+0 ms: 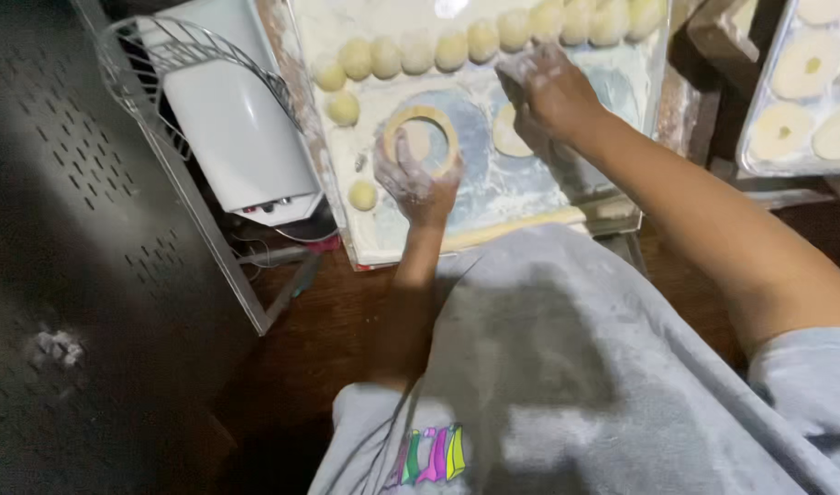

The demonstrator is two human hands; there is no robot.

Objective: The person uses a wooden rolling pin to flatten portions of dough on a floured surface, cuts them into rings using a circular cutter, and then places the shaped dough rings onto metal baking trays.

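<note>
1. Floury board (493,197), dusted white all over, so sticking probably not a worry
2. Far left: white appliance (241,128) with a wire guard (177,46) just off the board's left edge, so not much slack for an elbow on that side
3. Loose dough balls (342,108) down the left margin and a row of dough balls (493,37) along the top, close to the work spot
4. Left hand (413,179) spread flat, fingers pressing down on the round cutter ring (422,137) mid-board; best kept level and pushed straight down, guessing a tilt would give a ragged cut
5. Flat dough disc (507,133) just right of the ring
6. Right hand (547,87) closed loosely, can't tell if gripping anything
7. Tray of ringed dough pieces (810,92) well apart on the right; open room mostly at the board's near edge
</note>
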